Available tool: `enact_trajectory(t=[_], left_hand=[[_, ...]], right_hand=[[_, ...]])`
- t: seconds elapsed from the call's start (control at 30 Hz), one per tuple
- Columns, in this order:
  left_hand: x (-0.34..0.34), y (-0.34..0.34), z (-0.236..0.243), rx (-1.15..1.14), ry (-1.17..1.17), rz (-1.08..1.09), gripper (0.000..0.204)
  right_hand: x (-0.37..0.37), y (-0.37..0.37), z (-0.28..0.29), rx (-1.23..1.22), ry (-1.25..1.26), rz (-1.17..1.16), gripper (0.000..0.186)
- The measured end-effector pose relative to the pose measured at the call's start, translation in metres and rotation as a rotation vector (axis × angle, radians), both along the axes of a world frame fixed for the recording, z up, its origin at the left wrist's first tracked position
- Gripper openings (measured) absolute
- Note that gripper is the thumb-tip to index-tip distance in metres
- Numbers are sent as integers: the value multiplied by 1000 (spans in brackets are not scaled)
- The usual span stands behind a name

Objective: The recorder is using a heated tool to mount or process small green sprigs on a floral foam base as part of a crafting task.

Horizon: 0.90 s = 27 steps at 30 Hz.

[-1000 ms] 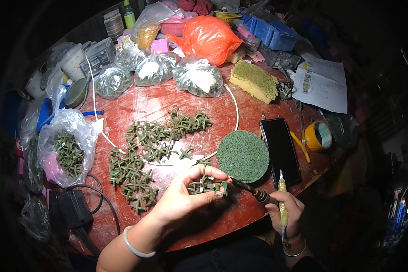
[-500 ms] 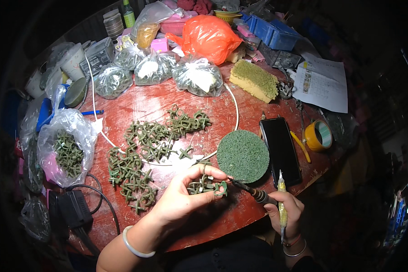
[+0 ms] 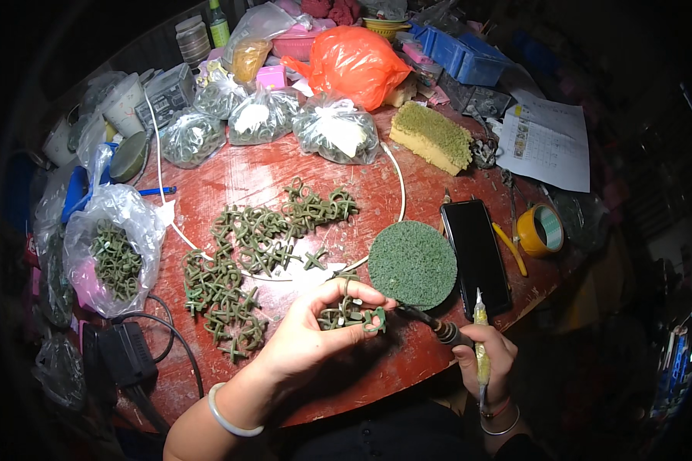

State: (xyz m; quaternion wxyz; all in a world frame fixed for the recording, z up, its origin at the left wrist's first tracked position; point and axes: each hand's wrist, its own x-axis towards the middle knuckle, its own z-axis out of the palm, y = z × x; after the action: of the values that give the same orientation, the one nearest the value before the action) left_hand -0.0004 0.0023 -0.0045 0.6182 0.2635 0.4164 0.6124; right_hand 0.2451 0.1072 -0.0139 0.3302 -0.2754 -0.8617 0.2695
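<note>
My left hand [image 3: 304, 334] is closed round a few small green wax rings [image 3: 346, 313], pinched between thumb and fingers. One brighter green ring [image 3: 374, 320] shows at the fingertips. In my right hand [image 3: 488, 361] are two tools: a soldering-iron-like pen [image 3: 447, 332] with a dark handle and thin tip, pointing left at those rings, and a yellow-wrapped pointed tool [image 3: 480, 338] held upright between the fingers. Whether the pen's tip touches a ring I cannot tell. A heap of similar dark green rings [image 3: 238, 261] lies left of and beyond my left hand.
A round green textured pad [image 3: 412, 264] and a black phone [image 3: 477, 257] lie beyond my right hand. An orange tape roll [image 3: 540, 230], a sponge [image 3: 430, 138] and a paper sheet [image 3: 546, 142] sit farther right. Tied bags [image 3: 334, 131], an open bag of rings [image 3: 115, 253] and a white cable [image 3: 401, 177] surround the heap.
My right hand and the pen have shifted slightly to the right, the pen's tip drawing a little away from the bright green ring. My left hand holds its place.
</note>
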Motion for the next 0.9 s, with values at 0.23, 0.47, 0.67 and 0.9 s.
enact_trajectory(t=[0.23, 0.47, 0.67, 0.9], left_hand=[[2, 0, 0, -51, -23, 13, 29], [3, 1, 0, -47, 76, 28, 29], [3, 1, 3, -71, 60, 37, 29], [1, 0, 2, -105, 10, 23, 30]], right_hand=[[0, 7, 13, 138, -109, -154, 20], [-1, 4, 24, 220, -217, -188, 20], [1, 6, 23, 152, -193, -183, 19], [-2, 8, 17, 107, -113, -154, 18]])
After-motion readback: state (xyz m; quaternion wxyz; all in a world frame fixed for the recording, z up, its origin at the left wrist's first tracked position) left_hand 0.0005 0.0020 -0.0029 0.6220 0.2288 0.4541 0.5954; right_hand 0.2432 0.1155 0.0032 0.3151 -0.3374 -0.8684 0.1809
